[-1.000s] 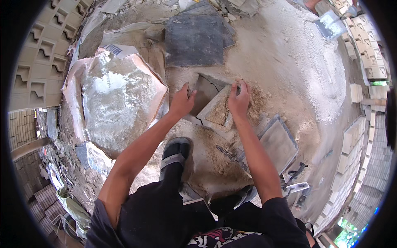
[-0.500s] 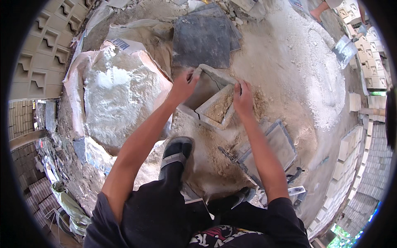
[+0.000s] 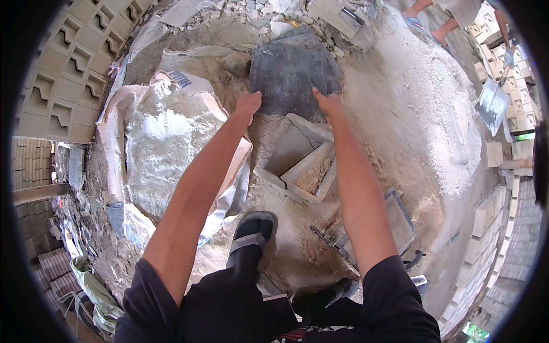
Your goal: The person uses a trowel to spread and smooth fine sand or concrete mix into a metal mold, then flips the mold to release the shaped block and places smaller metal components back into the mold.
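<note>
A dark grey flat square sheet lies on top of similar sheets. My left hand is closed on its near left edge. At its near right edge, my right hand grips with the thumb on top and the fingers hidden beneath. Just this side of the sheet stands a cracked grey rectangular box, open at the top. A slanting inner wall divides it, and sandy powder lies in the right-hand part. My right forearm passes over the box's right side.
A large open sack of pale powder stands to the left. Near my right forearm lies a framed metal tray with a handle. White powder spreads at the right. Beyond it, another person's bare legs and a shovel blade show.
Both hands have left the box's far rim and moved forward onto the dark sheet, gripping its near edge. The box and sack sit lower in the view.
</note>
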`<state>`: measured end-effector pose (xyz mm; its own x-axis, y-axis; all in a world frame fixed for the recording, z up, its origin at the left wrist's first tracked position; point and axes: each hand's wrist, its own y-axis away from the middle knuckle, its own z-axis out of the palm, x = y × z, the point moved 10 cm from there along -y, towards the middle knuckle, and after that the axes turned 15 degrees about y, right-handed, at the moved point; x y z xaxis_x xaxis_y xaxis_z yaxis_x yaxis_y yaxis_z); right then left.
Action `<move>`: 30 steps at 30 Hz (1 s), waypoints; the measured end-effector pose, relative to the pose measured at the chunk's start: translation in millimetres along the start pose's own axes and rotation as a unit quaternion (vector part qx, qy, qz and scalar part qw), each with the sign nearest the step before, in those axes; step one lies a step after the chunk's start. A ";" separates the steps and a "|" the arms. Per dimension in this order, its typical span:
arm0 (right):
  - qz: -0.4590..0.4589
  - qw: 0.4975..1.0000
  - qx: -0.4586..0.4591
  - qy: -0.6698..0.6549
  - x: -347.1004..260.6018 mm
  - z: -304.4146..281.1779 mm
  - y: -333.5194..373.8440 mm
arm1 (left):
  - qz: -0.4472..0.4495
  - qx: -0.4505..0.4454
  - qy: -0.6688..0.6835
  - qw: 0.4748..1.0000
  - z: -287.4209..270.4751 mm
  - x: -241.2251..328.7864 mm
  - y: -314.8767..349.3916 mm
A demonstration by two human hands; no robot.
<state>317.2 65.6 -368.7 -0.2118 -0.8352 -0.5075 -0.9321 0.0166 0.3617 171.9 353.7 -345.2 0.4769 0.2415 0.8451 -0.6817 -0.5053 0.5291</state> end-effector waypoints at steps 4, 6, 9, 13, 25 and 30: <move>-0.036 0.995 0.008 -0.092 -34.7 -2.1 5.8 | 0.097 0.026 0.039 0.994 -39.8 36.5 -10.7; -0.060 0.991 0.029 -0.117 -60.0 -20.8 45.9 | 0.144 0.039 0.057 0.987 -59.5 45.7 2.9; -0.065 0.968 0.059 -0.234 -45.0 -87.4 83.5 | 0.133 -0.030 0.128 0.982 -21.4 84.3 39.6; -0.042 0.942 0.062 -0.327 -9.0 -107.6 195.4 | 0.099 -0.143 0.134 0.976 -28.4 66.7 91.7; 0.043 0.984 0.132 -0.108 89.0 -31.6 321.5 | 0.313 -0.097 -0.208 0.922 -56.5 -7.9 204.8; 0.030 0.991 0.128 -0.023 113.7 -38.4 348.4 | 0.257 -0.185 -0.254 0.914 -40.9 -19.4 212.5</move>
<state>-20.4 -44.7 -270.4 -0.2761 -0.8029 -0.5283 -0.9604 0.2085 0.1850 -4.9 275.5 -246.1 0.1730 -0.4121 0.8945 -0.9842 -0.1063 0.1414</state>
